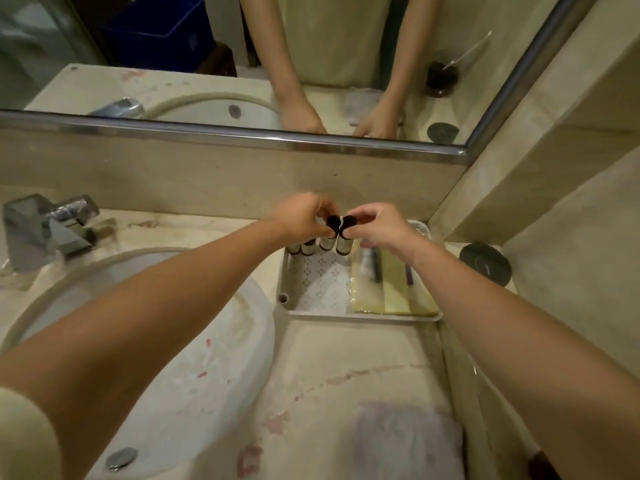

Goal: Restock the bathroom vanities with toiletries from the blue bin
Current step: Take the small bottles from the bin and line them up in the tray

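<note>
a folded pale towel lies nearest on the marble counter, with the white basin to its left. beyond, a grey tray holds yellow sachets on its right side. at its back edge stand two free bottles. just right of them, the left hand pinches one dark-capped bottle and the right hand pinches its neighbour bottle, caps touching. farthest, the mirror reflects the blue bin.
</note>
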Demonstrator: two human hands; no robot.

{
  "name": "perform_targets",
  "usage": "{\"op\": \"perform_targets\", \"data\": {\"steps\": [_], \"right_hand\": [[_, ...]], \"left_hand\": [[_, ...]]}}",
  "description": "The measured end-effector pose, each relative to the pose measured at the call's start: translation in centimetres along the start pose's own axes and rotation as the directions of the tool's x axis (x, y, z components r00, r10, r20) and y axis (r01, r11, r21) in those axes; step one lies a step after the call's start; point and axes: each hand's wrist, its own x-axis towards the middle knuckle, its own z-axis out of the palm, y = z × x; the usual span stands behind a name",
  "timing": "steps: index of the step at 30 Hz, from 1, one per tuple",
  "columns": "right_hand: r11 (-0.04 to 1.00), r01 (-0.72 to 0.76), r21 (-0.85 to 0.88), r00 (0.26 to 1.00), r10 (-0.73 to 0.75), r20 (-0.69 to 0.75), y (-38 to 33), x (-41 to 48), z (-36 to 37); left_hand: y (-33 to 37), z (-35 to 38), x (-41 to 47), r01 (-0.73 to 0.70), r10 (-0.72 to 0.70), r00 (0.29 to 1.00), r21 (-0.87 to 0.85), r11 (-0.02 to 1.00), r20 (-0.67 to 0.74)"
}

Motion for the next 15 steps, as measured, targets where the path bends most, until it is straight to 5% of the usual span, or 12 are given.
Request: {"op": "perform_targets", "data": {"steps": [15], "right_hand": [[0.977, 0.110, -0.182, 0.989, -0.125, -0.073, 2.9, 3.3, 2.7]], "left_hand": [[-2.7, 2.2, 0.9, 0.055, -0.053, 0.998, 0.104, 0.993, -0.015]]}}
